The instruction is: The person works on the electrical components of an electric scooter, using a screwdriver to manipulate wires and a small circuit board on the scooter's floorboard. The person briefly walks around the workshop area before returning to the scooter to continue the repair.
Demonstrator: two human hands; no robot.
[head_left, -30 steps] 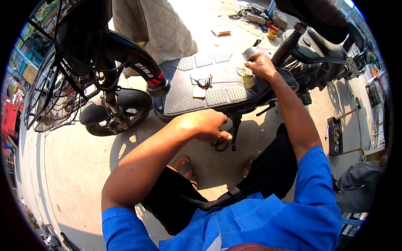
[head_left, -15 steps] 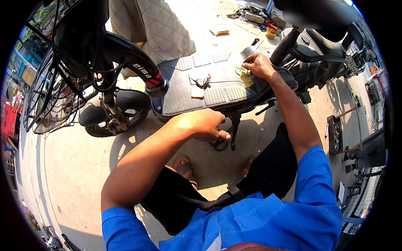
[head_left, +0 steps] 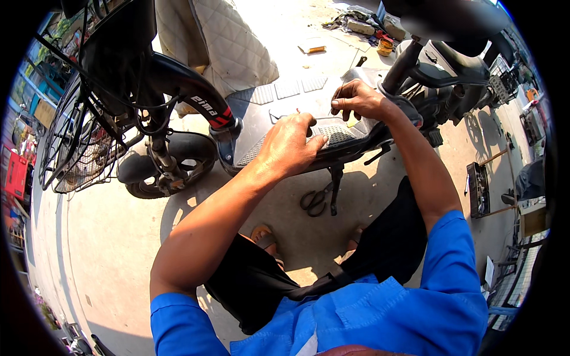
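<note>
My right hand is closed over the right part of a scooter's grey footboard, with a thin, dark, wire-like piece at its fingertips. Below its fingers shows a bit of something yellow. My left hand hangs over the near middle of the footboard, thumb and forefinger apart. Beyond its knuckles, part of a thin black cable shows; the rest is hidden by the hand. Scissors with dark handles lie on the ground below the footboard, by the kickstand.
At the left stand the scooter's front wheel and wire basket. A quilted cover hangs behind the footboard. Farther off lie a rubble heap and an orange-yellow pot. An open toolbox is at the right.
My left hand has moved up and forward over the footboard, now covering the cable coil and tan card. My right hand has shifted slightly left and nearer. The scissors show more fully.
</note>
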